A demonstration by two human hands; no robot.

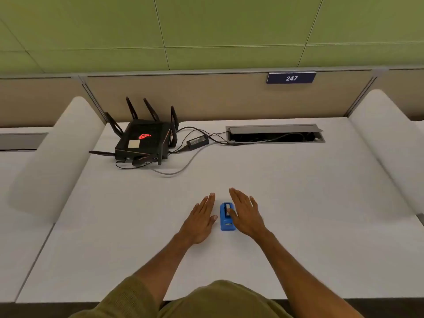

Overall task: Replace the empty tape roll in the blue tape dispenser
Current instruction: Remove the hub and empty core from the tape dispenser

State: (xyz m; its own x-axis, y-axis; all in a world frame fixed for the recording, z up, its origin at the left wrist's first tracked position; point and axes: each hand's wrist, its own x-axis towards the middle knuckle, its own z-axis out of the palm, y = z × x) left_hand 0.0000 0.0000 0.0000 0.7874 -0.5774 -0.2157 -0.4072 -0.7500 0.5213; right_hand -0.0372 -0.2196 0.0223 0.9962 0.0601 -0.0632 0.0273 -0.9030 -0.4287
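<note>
Hands lay flat and spread on either side of the small blue plastic tape dispenser, neither of them gripping anything. The left hand rested palm down on the white desk top, fingers straight and close together, just beside the dispenser's left flank with a thin strip of desk showing between them. The right hand lay palm down on the other side, fingers extended, its thumb touching the dispenser's top near the pale roll core seated in it. The dispenser stood near the middle of the desk, its length running away from the person. Both forearms were bare, with olive-green sleeves at the lower edge of the view. Well behind, at the back left of the desk, sat a black multi-antenna router with a red glowing logo, cabled to a black power brick. To the right of that, a grey cable hatch stood open. A navy sign reading 247 hung on the beige partition.
</note>
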